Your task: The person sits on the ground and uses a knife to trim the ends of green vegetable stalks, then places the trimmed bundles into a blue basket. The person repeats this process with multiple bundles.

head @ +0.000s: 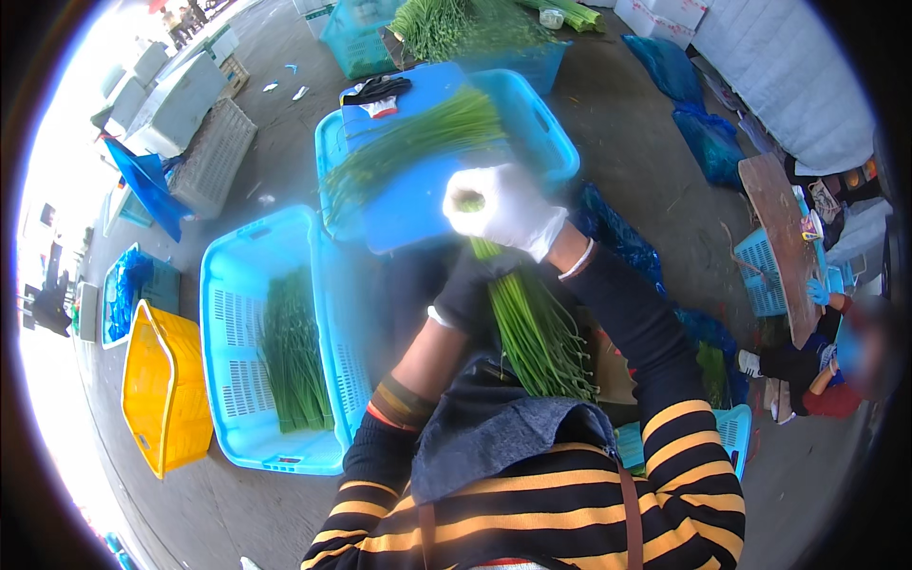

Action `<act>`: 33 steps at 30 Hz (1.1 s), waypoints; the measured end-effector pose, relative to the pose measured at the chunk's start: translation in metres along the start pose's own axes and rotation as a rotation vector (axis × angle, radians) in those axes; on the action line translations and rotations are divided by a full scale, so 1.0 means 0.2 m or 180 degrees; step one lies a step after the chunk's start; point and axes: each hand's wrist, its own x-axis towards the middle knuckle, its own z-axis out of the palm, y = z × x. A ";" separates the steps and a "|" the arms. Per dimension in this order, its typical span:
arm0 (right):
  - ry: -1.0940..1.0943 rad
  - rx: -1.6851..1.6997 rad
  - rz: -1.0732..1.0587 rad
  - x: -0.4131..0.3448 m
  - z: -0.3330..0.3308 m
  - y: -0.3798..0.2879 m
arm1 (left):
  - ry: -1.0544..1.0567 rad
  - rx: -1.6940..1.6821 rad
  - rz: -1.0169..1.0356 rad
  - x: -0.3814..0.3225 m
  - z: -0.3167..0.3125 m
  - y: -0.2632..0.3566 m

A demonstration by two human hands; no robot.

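Observation:
A long bunch of green flowering chives [531, 328] slants down in front of my torso, bud ends lowest. My right hand [502, 210], in a thin white glove, curls around its upper end. Just below, my left hand [474, 281], in a dark glove, closes around the stems; its fingers are partly hidden and blurred. Beyond my hands, a blue board [410, 203] rests across a light blue plastic basket [563, 153]. Loose green stalks [427, 135] lie over the board, with a black glove [377, 90] at its far end.
On the left stand a blue basket [224, 413] holding green bunches [296, 356] and a yellow crate [171, 399]. More greens [463, 28] are heaped in baskets ahead. Blue plastic bags [620, 235] lie on the right. A co-worker [819, 370] sits by a wooden board [780, 242] at far right.

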 end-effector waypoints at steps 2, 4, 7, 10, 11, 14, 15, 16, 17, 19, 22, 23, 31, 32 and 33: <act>0.0088 -0.0100 -0.0078 -0.01 0.02 0.01 | 0.0027 -0.0138 -0.0024 0.00 0.01 0.00; 0.0044 -0.0106 -0.0050 -0.01 0.01 0.01 | 0.0005 -0.0169 -0.0190 0.02 -0.05 -0.03; -0.0227 0.0361 0.0063 0.01 -0.02 0.03 | -0.0332 -0.0027 -0.0194 0.06 -0.10 -0.04; -0.0602 0.1518 0.0083 0.06 -0.13 0.07 | -0.0430 -0.0102 -0.0079 0.05 -0.08 -0.05; -0.0740 0.1909 0.0278 0.07 -0.18 0.08 | -0.0397 -0.0179 -0.0040 0.04 -0.07 -0.05; -0.0893 0.2063 0.0338 0.06 -0.27 0.10 | -0.0444 -0.0217 -0.0066 0.03 -0.06 -0.04; -0.0965 0.1961 0.0213 0.04 -0.26 0.09 | -0.0425 -0.0219 -0.0068 0.02 -0.06 -0.04; -0.1060 0.1704 0.0085 0.03 -0.25 0.07 | -0.0464 -0.0197 -0.0114 0.02 -0.06 -0.03; -0.1154 0.1446 -0.0044 0.02 -0.23 0.06 | -0.0503 -0.0174 -0.0159 0.02 -0.07 -0.03; -0.0789 0.1056 -0.0769 0.01 -0.16 0.08 | -0.0404 -0.0210 -0.0277 0.00 -0.04 -0.02; -0.0940 0.1546 -0.0161 -0.02 -0.07 0.10 | -0.0104 -0.0427 -0.0439 -0.03 0.03 0.00; -0.0988 0.1449 0.0026 -0.02 -0.05 0.13 | -0.0076 -0.0515 -0.0478 -0.04 0.04 0.00; 0.0611 0.0964 0.0325 -0.20 -0.15 0.13 | -0.0037 -0.0579 -0.0142 -0.03 -0.12 -0.05; 0.0527 0.1060 0.0527 -0.25 -0.14 0.11 | 0.0028 -0.0542 -0.0154 -0.04 -0.13 -0.05; 0.0303 0.0719 0.0703 -0.29 -0.14 0.04 | 0.0080 -0.0505 -0.0166 -0.04 -0.13 -0.05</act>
